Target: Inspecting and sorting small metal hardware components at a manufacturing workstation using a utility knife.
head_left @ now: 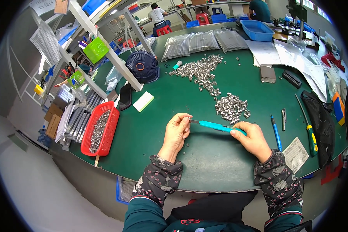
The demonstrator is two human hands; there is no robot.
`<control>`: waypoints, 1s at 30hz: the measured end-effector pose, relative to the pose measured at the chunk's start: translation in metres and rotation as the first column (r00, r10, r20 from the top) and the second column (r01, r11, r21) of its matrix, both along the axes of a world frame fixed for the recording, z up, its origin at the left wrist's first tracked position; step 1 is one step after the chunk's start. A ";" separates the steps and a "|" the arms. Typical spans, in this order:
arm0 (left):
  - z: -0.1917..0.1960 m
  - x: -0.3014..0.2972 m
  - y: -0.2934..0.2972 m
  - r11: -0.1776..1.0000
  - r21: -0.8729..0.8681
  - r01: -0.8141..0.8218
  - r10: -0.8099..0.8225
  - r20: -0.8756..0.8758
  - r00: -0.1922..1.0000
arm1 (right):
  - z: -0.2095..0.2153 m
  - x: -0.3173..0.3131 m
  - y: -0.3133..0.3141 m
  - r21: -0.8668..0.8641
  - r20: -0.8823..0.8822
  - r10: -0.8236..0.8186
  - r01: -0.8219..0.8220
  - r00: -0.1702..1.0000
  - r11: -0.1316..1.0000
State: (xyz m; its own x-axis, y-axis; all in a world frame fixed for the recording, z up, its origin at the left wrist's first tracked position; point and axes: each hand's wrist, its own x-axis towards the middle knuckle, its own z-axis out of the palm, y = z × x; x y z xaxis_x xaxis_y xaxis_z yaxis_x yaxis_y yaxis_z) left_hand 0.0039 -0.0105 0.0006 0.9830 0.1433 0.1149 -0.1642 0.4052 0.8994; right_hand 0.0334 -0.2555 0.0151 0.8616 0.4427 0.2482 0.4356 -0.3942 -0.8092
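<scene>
In my right hand [252,138] is a teal-handled utility knife [214,125], its fingers closed round the rear of the handle. The blade points left and meets the fingertips of my left hand [176,132]. Those fingertips pinch a small metal ring, mostly hidden by the fingers. Both hands are above the green table [216,162]. Just beyond the knife lies a small heap of short metal rings [232,107]. A larger spread of the same rings [197,71] reaches farther back.
At the left edge stands a red basket [114,129] of small metal parts, near a phone [125,96] and a dark fan [142,65]. To the right lie a blue pen [276,133], a screwdriver [312,141] and a paper slip [295,155]. Bagged rods [203,42] line the back.
</scene>
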 end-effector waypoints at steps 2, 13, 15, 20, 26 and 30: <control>0.000 0.000 0.000 0.998 0.047 -0.037 0.039 -0.050 0.998 | 0.001 -0.003 0.001 -0.021 0.131 -0.041 0.045 0.990 0.999; 0.004 -0.002 0.001 0.998 -0.069 -0.014 0.007 -0.102 0.995 | 0.002 -0.005 0.004 0.077 0.449 -0.161 0.142 0.879 0.987; 0.004 -0.003 0.002 0.998 -0.056 0.006 -0.010 -0.083 0.996 | 0.001 -0.005 0.004 0.065 0.434 -0.162 0.148 0.886 0.987; 0.003 0.000 0.003 0.999 -0.051 -0.008 0.004 -0.090 0.996 | -0.005 0.002 0.000 0.064 0.268 -0.114 0.100 0.957 0.993; -0.002 0.001 0.005 0.998 -0.052 -0.019 0.017 -0.051 0.999 | 0.000 0.002 0.000 0.062 0.141 -0.040 0.031 0.989 0.998; -0.002 0.002 0.006 0.999 -0.042 -0.008 0.006 -0.058 0.998 | 0.000 0.003 -0.002 0.046 0.082 -0.016 0.012 0.996 0.999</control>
